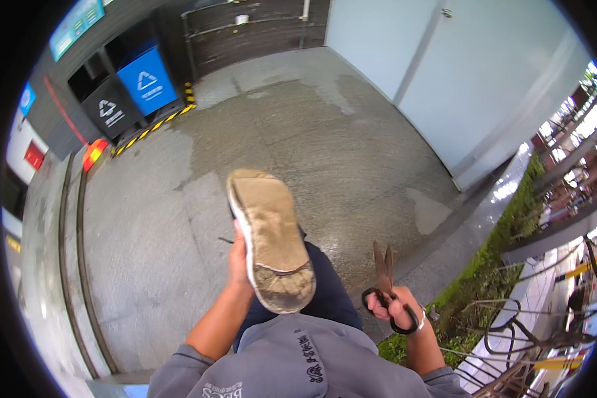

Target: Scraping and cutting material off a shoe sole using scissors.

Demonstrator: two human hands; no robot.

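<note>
Worn-soled shoe (272,225), sole toward the wearer, before the grey shirt (278,351); left hand (239,263) grasping its side; probably light, flexible, best held at the white sidewall (247,239); right hand (393,306) grasping black-handled scissors (384,285), blades parted.

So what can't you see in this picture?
All in the head view:
Shoe: top, hidden because it faces away.
Left hand: most fingers, hidden behind the shoe.
Blue bin: inside, hidden by its front.
Shirt: neck end, cut off by the lower edge.

A head-worn fisheye camera looks down on both nearby hands (239,266).
</note>
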